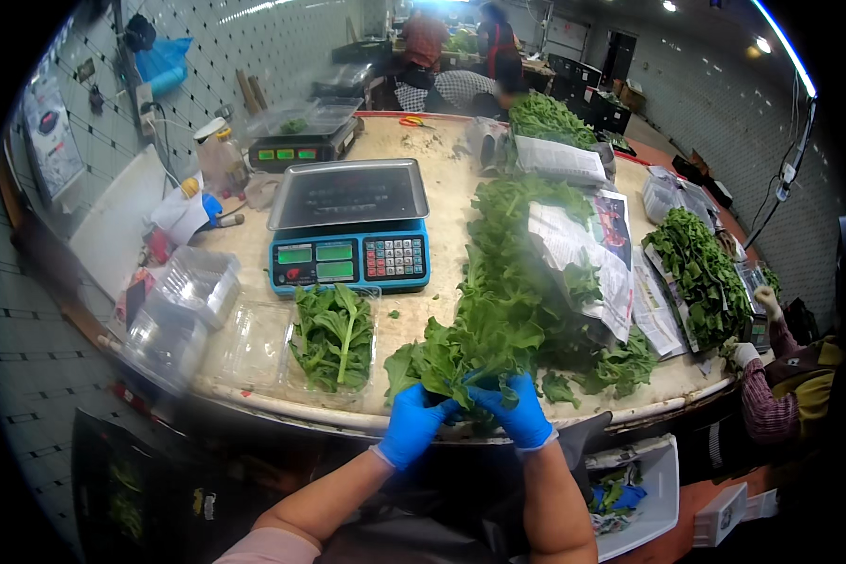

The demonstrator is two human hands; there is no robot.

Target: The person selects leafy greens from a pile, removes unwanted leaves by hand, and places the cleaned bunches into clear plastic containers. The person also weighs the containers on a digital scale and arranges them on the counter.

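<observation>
Both my hands wear blue gloves and meet at the table's near edge. My left hand [414, 423] grips the lower part of a bunch of leafy greens [443, 356]. At the same greens, my right hand [516, 412] has its fingers closed around stems and leaves; the fingertips are partly hidden by foliage. To the left, a clear plastic clamshell tray [374, 338] holds cut greens [333, 331], its lid [250, 342] folded out beside it. Behind it stands a blue digital scale [395, 255] with a bare metal pan [349, 194]. A long heap of greens [500, 282] lies beyond my hands.
Stacked plastic containers [197, 278] sit at the left edge. Newspaper [585, 254] covers part of the heap. Another scale [282, 151] and orange-handled scissors [414, 122] lie farther back. A white bin [666, 486] stands below right. A co-worker's gloved hand [746, 354] is at the far right.
</observation>
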